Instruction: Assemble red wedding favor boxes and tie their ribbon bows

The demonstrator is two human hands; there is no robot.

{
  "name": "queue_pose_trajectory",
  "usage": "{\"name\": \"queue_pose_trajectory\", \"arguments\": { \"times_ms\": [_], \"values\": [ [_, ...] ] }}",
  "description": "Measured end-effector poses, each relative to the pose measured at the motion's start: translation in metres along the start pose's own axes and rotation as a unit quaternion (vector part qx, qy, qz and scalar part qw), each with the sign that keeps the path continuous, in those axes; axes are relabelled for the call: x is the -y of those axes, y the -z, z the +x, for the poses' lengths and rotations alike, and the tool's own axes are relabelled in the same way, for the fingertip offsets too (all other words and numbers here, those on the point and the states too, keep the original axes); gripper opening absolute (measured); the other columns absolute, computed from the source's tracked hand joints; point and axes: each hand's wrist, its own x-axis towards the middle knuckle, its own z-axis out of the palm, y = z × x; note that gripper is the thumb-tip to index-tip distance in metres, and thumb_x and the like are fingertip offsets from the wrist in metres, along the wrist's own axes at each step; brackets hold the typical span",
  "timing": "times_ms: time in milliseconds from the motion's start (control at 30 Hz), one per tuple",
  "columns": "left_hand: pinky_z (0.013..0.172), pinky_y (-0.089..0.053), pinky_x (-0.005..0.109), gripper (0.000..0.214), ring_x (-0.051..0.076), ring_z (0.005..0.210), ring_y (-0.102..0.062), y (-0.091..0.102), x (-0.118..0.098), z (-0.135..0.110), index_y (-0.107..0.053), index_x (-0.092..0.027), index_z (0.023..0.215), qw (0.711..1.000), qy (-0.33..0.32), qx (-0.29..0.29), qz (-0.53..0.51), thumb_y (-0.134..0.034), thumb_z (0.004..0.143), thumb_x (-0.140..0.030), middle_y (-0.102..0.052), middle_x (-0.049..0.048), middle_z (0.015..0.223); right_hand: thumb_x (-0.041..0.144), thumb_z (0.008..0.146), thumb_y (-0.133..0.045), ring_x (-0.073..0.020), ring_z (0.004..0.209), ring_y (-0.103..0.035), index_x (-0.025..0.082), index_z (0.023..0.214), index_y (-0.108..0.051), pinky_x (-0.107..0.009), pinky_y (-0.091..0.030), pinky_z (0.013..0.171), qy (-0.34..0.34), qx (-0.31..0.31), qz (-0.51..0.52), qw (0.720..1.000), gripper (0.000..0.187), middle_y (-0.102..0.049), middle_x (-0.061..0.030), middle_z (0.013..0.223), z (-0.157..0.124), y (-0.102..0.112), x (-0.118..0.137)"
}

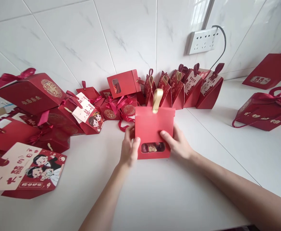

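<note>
A bright red gift box (152, 126) with a gold ribbon handle (157, 99) and a small clear window near its lower edge is held up over the white surface in the middle of the view. My left hand (128, 146) grips its left side, thumb on the front. My right hand (177, 144) grips its right side, thumb lying across the front near the window. Dark sweets show faintly through the window.
Many red gift boxes and bags lie around: a heap at the left (46, 109), a cartoon-printed box (27, 171) at front left, a row of upright bags (185, 86) by the wall, larger bags (265, 109) at right. A wall socket (202, 40) with a cable hangs above.
</note>
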Motion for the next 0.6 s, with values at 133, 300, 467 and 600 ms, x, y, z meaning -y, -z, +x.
{"name": "queue_pose_trajectory", "arguments": {
  "times_ms": [133, 300, 467, 600],
  "values": [
    [0.084, -0.051, 0.040, 0.071, 0.026, 0.104, -0.059, -0.003, 0.001, -0.001, -0.040, -0.021, 0.130, 0.991, -0.122, -0.006, -0.057, -0.054, 0.076, -0.064, -0.054, 0.0138, 0.121, 0.058, 0.087, -0.047, -0.0246, 0.098, -0.065, 0.023, 0.108, -0.056, -0.037, -0.053, 0.084, -0.122, -0.047, 0.219, 0.967, 0.042, -0.067, -0.0070, 0.111, 0.003, -0.006, 0.007],
    [0.078, -0.053, 0.035, 0.075, 0.019, 0.094, -0.062, -0.010, -0.002, -0.003, -0.027, -0.026, 0.136, 0.978, -0.207, 0.006, 0.022, -0.069, 0.076, -0.041, -0.056, 0.0113, 0.116, 0.055, 0.092, -0.036, -0.0214, 0.081, -0.069, 0.025, 0.115, -0.056, -0.035, -0.056, 0.071, -0.247, 0.040, 0.360, 0.899, 0.042, -0.072, -0.0045, 0.094, -0.005, -0.016, 0.018],
    [0.074, -0.055, 0.032, 0.073, 0.020, 0.094, -0.062, -0.011, -0.005, -0.005, -0.029, -0.023, 0.135, 0.967, -0.247, -0.019, 0.059, -0.069, 0.077, -0.041, -0.056, 0.0131, 0.115, 0.054, 0.093, -0.035, -0.0196, 0.072, -0.069, 0.023, 0.116, -0.055, -0.030, -0.055, 0.059, -0.284, 0.066, 0.386, 0.875, 0.044, -0.073, -0.0045, 0.089, -0.011, -0.019, 0.019],
    [0.071, -0.056, 0.029, 0.068, 0.017, 0.087, -0.064, -0.013, -0.006, -0.006, -0.030, -0.024, 0.132, 0.970, -0.235, -0.026, 0.059, -0.069, 0.078, -0.038, -0.057, 0.0106, 0.109, 0.059, 0.091, -0.034, -0.0208, 0.068, -0.069, 0.023, 0.115, -0.054, -0.031, -0.054, 0.054, -0.255, 0.074, 0.349, 0.899, 0.048, -0.073, -0.0053, 0.087, -0.009, -0.018, 0.015]
  ]
}}
